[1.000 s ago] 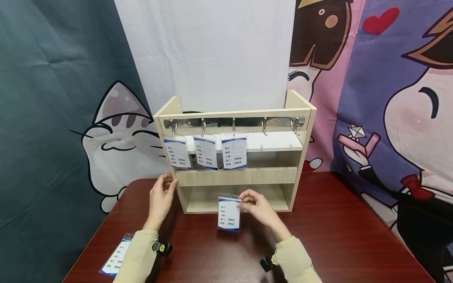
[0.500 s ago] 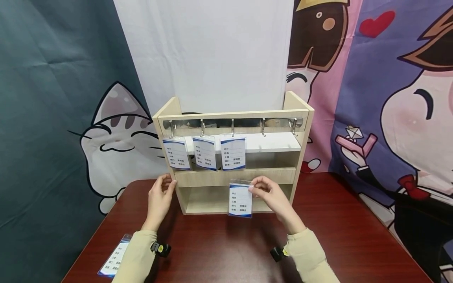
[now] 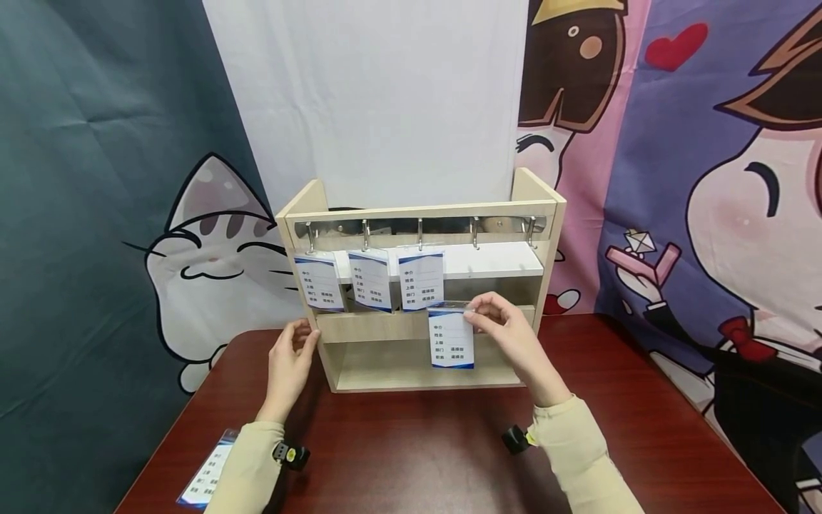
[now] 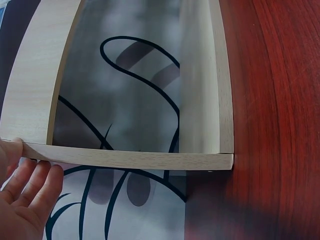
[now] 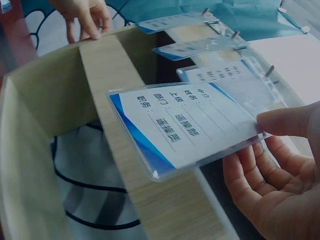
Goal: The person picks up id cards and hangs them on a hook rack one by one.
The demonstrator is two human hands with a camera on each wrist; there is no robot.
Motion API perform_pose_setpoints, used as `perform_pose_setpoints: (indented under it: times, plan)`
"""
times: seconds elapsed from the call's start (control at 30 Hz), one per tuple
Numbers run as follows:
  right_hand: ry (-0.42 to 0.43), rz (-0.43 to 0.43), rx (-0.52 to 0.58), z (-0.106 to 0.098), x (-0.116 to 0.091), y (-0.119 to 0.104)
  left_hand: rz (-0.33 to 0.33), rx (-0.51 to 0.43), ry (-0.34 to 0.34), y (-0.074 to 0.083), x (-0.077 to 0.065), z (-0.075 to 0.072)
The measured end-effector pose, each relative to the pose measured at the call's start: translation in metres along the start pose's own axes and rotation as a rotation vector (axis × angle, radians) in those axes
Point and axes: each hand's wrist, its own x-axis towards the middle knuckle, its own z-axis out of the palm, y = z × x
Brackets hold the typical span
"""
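My right hand (image 3: 514, 343) pinches a name badge in a clear plastic sleeve (image 3: 452, 343) by its upper right edge. Printed side outward, the badge hangs before the wooden shelf (image 3: 366, 328), below the hook rail. In the right wrist view, thumb and fingertips meet on the edge of this badge (image 5: 185, 130). My left hand (image 3: 289, 371) grips the shelf's left side panel, thumb at the front edge and fingers behind, as the left wrist view shows on the panel (image 4: 135, 159). Three similar badges, left (image 3: 319, 283), middle (image 3: 370, 280) and right (image 3: 421, 280), hang from the left-hand hooks.
Two hooks on the right, one (image 3: 475, 234) nearer the centre and one (image 3: 531, 233) at the end, carry no badge. Another badge (image 3: 207, 475) lies on the dark red table (image 3: 411, 450) beside my left sleeve. Printed cloth (image 3: 642, 178) hangs behind the shelf.
My right hand has lifted the badge from low before the shelf's bottom opening, up and to the right toward the hooks. The left hand keeps its grip on the side panel.
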Motion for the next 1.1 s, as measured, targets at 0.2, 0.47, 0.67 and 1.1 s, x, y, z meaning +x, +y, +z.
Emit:
perform_pose_setpoints:
  times: [0.2, 0.47, 0.67, 1.1]
  plan:
    - [0.025, -0.042, -0.002, -0.006, 0.005, -0.016, 0.004, -0.014, 0.002, 0.001, 0.0, 0.0]
    - [0.077, -0.046, 0.013, -0.011, 0.006, -0.034, 0.002, -0.013, 0.003, 0.0, -0.001, 0.0]
    - [0.119, -0.064, 0.027, -0.015, 0.011, -0.046, 0.006, -0.011, 0.003, 0.0, -0.001, 0.0]
    - [0.182, -0.128, 0.059, -0.022, 0.02, -0.067, 0.0, -0.023, 0.001, -0.001, 0.001, 0.001]
